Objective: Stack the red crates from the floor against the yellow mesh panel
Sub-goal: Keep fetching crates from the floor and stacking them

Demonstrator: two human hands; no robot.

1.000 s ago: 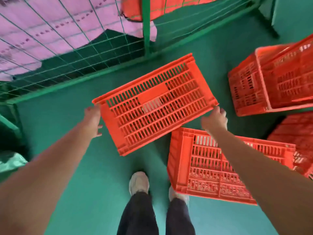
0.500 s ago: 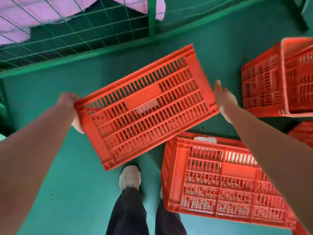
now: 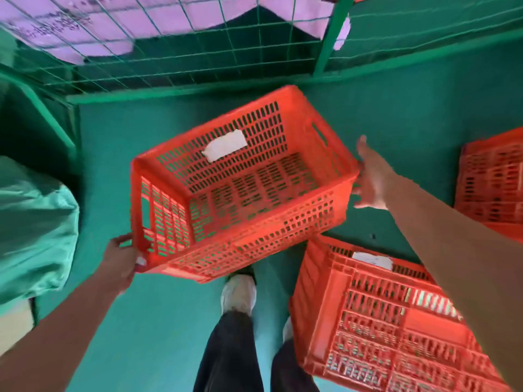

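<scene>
I hold a red slatted crate (image 3: 243,190) in the air in front of me, open side up, with a white label on its far inner wall. My left hand (image 3: 123,260) grips its near left corner. My right hand (image 3: 372,179) presses flat against the right end wall, fingers straight. The mesh panel (image 3: 175,55), green-tinted in this view, stands just beyond the crate with its bottom rail on the floor. A second red crate (image 3: 368,329) lies bottom-up on the floor at lower right, under my right forearm. A third red crate (image 3: 495,182) sits at the right edge.
A pale green bag (image 3: 34,222) bulges at the left, with a cardboard box (image 3: 14,326) below it. My shoes (image 3: 237,292) stand on the green floor (image 3: 127,335) between the bag and the overturned crate. Pink sheets (image 3: 93,29) lie behind the mesh.
The held crate has been turned over: its slatted underside faced me before, now its open top does. My left hand moved down to the near corner; the right stays at the right end.
</scene>
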